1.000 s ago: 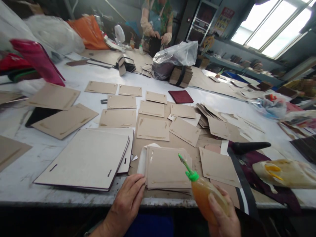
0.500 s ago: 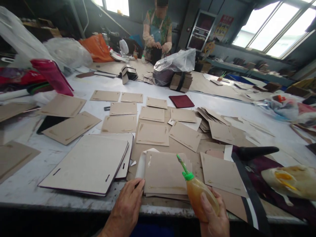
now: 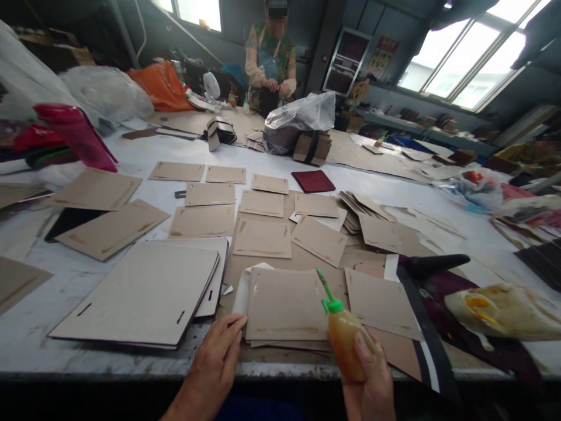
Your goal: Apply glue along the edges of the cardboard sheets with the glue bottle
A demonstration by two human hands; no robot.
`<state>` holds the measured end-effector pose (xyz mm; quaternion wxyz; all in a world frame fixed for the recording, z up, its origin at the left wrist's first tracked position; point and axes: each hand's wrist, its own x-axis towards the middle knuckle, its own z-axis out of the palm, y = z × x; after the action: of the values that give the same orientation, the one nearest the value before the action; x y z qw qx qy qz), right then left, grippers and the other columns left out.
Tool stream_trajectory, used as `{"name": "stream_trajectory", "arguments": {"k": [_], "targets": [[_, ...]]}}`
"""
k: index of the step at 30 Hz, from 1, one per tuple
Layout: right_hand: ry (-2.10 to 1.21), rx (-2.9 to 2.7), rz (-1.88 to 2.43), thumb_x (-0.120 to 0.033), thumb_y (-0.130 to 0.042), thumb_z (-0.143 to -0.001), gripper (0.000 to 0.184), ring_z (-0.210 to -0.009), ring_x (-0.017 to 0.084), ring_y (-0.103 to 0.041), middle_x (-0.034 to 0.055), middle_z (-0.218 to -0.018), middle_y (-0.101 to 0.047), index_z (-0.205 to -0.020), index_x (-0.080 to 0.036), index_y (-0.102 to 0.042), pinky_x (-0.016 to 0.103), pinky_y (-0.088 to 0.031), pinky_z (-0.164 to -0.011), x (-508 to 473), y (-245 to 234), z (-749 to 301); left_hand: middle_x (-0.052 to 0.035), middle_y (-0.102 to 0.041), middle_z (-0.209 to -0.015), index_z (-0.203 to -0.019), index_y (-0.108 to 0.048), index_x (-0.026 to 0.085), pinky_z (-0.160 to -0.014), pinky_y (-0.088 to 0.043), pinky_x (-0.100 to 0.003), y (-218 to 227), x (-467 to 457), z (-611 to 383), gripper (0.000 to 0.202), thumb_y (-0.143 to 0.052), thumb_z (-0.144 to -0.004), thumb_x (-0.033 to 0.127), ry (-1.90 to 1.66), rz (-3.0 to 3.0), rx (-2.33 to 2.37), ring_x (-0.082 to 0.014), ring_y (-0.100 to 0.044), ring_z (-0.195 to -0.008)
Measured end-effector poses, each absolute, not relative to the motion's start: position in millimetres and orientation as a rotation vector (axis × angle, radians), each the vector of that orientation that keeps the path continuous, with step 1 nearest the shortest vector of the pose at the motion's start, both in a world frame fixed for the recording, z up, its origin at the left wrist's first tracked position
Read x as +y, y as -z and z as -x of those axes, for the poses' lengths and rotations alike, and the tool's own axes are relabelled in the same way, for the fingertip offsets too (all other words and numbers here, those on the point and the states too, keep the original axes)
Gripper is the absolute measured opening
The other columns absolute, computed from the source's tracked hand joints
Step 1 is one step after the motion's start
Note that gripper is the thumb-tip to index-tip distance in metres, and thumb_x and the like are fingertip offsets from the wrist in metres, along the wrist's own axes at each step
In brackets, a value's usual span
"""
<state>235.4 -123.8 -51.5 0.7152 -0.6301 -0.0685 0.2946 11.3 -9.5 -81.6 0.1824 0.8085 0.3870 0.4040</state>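
1. Bench edge [image 3: 131,369], worn and white, runs right in front of me, and both my hands are at it.
2. My left hand [image 3: 214,356] lies open, fingers fanned and fairly wide, holding nothing. Its fingertips [image 3: 240,326] reach the near corner of a card stack [image 3: 284,310]; from this angle I can't quite tell whether they touch it or sit just beside it.
3. My right hand [image 3: 370,380] is closed around a squeeze bottle [image 3: 344,338] of amber liquid, with my fingers wrapped snugly on its body. The bottle tilts up, its green nozzle [image 3: 326,289] over the right part of the stack.
4. The stack sits on brown card, close to the bench edge and between my hands. It has a shiny smear near its top edge.
5. Left of it, a large slotted board [image 3: 135,292] lies on another board. To the right are a black strap [image 3: 427,321], a black handle [image 3: 432,265] and a bag [image 3: 504,313] with yellow inside.
6. Farther up, card panels [image 3: 262,238] lie in loose rows, with a fanned pile [image 3: 363,207] and a maroon folder [image 3: 313,181] beyond them.
7. Past a plastic bag [image 3: 300,114], a co-worker [image 3: 269,58] stands at the far end, gloved hands [image 3: 279,88] together, below bright windows [image 3: 464,64].
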Motion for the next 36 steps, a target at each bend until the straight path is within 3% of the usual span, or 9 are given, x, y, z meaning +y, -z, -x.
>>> {"name": "stream_trajectory", "arguments": {"k": [6,13,20,27,33,36], "targets": [[-0.691,0.030,1.284,-0.036,-0.079,-0.068,0.042,-0.088,0.022,-0.067,0.0026,-0.096,-0.068,-0.102,-0.021,-0.060,0.029,-0.057,-0.070,-126.4,57.2,-236.0,-0.0095,-0.068,-0.106,-0.107,-0.068,0.020,-0.086,-0.055,-0.032,71.9,-14.1,-10.3,0.032,-0.042,-0.090,0.023,-0.973,-2.015,1.119,-0.0199,-0.066,-0.099],[-0.604,0.060,1.346,-0.035,-0.080,-0.066,0.040,-0.098,0.024,-0.065,0.0037,-0.110,-0.067,-0.100,-0.021,-0.065,0.026,-0.057,-0.070,-126.9,61.4,-232.2,-0.0129,-0.069,-0.105,-0.103,-0.068,0.014,-0.097,-0.046,-0.037,36.9,-7.2,-13.0,0.045,-0.042,-0.081,0.043,-0.540,-1.462,1.209,-0.0267,-0.061,-0.106],[-0.686,0.137,1.296,-0.034,-0.084,-0.061,0.048,-0.094,0.021,-0.065,0.0012,-0.108,-0.067,-0.103,-0.022,-0.064,0.022,-0.056,-0.065,-131.6,52.5,-225.3,-0.0031,-0.061,-0.072,-0.082,-0.060,0.017,-0.070,-0.044,-0.032,30.0,-3.9,-16.5,0.032,-0.051,-0.069,0.045,-0.528,-1.352,1.260,-0.0216,-0.058,-0.072],[-0.707,0.205,1.227,-0.032,-0.086,-0.058,0.055,-0.081,0.018,-0.067,-0.0002,-0.100,-0.069,-0.107,-0.022,-0.062,0.024,-0.057,-0.065,-133.2,46.4,-221.8,0.0032,-0.050,-0.055,-0.068,-0.051,0.018,-0.055,-0.036,-0.025,40.9,5.3,-17.2,0.033,-0.059,-0.056,0.047,-0.548,-1.149,1.281,-0.0141,-0.047,-0.054],[-0.683,0.152,1.155,-0.038,-0.084,-0.062,0.049,-0.078,0.016,-0.068,-0.0012,-0.089,-0.071,-0.102,-0.021,-0.060,0.020,-0.054,-0.066,-125.3,32.7,-200.3,0.0021,-0.054,-0.056,-0.074,-0.060,0.015,-0.050,-0.036,-0.021,38.4,0.8,-12.8,0.039,-0.066,-0.061,0.052,-0.551,-1.048,1.217,-0.0118,-0.049,-0.052],[-0.624,0.184,1.077,-0.039,-0.086,-0.059,0.051,-0.072,0.015,-0.068,-0.0013,-0.083,-0.071,-0.097,-0.021,-0.058,0.019,-0.053,-0.061,-117.2,24.9,-189.7,0.0019,-0.060,-0.064,-0.075,-0.063,0.015,-0.047,-0.038,-0.020,48.5,-0.4,-4.5,0.046,-0.081,-0.050,0.049,-0.614,-0.892,1.254,-0.0101,-0.049,-0.051]]}}
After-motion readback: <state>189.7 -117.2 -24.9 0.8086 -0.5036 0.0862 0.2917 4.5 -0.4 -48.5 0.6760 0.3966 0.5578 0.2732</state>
